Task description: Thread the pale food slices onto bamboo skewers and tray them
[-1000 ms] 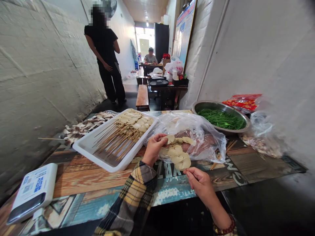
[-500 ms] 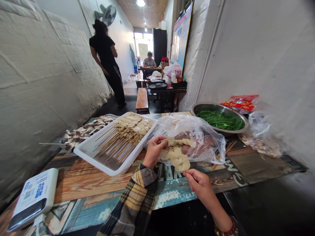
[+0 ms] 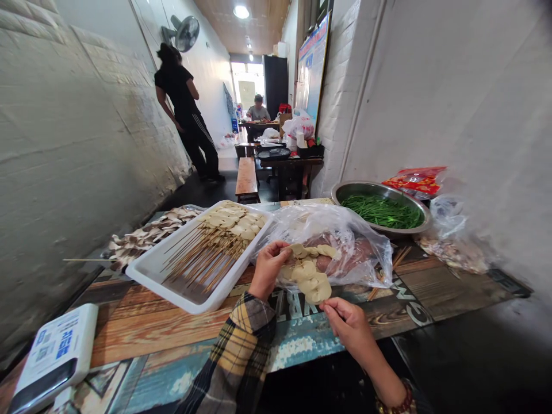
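Observation:
My left hand (image 3: 269, 267) is closed, thumb and fingertips pinching the end of a short row of pale, thin round slices (image 3: 326, 251). Below that row hangs a string of overlapping slices (image 3: 317, 287) of the same kind. At its lower end my right hand (image 3: 345, 322) is closed in a pinch on what looks like the end of a skewer, mostly hidden by the fingers and slices. Just behind both hands lies a clear plastic bag (image 3: 293, 221) with pinkish-brown contents. To the left, a white tray (image 3: 172, 297) holds many skewers (image 3: 202, 259) threaded with pale slices.
Mushroom pieces (image 3: 146, 233) lie beyond the tray. A metal basin (image 3: 425, 221) of green chives stands back right, near bagged food (image 3: 452, 250) and loose sticks (image 3: 399, 256). A white payment box (image 3: 56, 351) sits front left. One person (image 3: 181, 109) stands by the wall; another sits farther back.
The view has shifted slightly. Both hands keep their pinches on the slices and skewer with hardly any movement. The standing person's legs have shifted a little.

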`<state>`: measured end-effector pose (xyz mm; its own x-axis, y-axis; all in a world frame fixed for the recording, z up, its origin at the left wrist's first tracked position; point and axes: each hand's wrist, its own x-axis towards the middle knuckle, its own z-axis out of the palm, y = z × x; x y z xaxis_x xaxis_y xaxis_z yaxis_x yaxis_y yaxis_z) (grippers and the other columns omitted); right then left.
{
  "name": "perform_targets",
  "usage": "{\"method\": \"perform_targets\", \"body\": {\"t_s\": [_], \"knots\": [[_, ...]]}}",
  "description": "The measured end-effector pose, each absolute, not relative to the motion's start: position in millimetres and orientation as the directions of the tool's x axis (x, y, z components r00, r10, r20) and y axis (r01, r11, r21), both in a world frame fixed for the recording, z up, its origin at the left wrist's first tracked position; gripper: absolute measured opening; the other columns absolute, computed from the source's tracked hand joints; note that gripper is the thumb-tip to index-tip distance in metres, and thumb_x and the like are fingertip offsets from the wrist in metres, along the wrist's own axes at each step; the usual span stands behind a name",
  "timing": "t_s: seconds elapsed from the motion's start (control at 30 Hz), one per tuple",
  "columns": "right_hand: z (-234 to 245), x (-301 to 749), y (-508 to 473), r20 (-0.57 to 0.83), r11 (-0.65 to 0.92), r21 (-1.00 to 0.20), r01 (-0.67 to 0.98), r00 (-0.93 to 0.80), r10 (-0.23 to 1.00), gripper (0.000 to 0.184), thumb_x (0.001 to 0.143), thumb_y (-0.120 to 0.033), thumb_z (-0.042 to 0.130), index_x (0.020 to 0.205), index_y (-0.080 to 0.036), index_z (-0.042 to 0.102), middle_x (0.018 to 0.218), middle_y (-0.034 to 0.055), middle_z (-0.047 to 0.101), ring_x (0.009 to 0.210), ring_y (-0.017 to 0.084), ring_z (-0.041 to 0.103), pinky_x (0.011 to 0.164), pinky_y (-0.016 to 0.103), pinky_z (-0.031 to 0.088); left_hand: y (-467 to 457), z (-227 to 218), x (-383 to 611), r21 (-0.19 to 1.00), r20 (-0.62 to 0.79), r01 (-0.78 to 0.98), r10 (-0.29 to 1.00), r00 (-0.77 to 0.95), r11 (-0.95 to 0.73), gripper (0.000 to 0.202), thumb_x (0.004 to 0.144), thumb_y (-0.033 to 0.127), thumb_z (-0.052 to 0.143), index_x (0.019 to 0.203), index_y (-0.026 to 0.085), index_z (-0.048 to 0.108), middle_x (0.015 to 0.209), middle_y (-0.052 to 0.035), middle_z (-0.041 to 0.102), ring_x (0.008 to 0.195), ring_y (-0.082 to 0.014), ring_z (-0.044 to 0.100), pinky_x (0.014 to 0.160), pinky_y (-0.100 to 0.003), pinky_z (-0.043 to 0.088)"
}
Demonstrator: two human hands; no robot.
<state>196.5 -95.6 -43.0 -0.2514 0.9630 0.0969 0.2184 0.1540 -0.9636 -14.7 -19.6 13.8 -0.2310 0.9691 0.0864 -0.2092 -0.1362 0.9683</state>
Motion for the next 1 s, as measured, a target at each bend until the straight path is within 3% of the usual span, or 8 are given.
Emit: {"method": "perform_targets", "body": {"t_s": [0.57,1.0], "knots": [[-39.9,193.2,-93.9,0.179,0.247,-0.928,0.280,-0.247,0.952,0.033,0.091,-0.039,0.050,0.078,-0.013,0.066,0.051,-0.0042,0.046,0.045,0.010,0.042,0.045,0.020,0.033,-19.1,10.4,-13.5,0.979,0.117,-0.148,0.981,-0.155,-0.140,0.023,0.065,0.031,0.077,0.077,0.014,0.067,0.073,-0.0025,0.066,0.065,-0.0129,0.058,0.060,-0.023,0.044],[-45.5,194.6,-95.5,0.183,0.245,-0.936,0.254,-0.243,0.953,0.032,0.090,-0.040,0.050,0.081,-0.014,0.066,0.049,-0.0045,0.046,0.042,0.010,0.042,0.044,0.021,0.034,-19.1,5.4,-11.7,0.924,-0.010,-0.381,0.995,-0.100,-0.029,0.029,0.059,0.031,0.081,0.074,0.015,0.062,0.067,0.0002,0.063,0.057,-0.0100,0.056,0.058,-0.022,0.045]]}}
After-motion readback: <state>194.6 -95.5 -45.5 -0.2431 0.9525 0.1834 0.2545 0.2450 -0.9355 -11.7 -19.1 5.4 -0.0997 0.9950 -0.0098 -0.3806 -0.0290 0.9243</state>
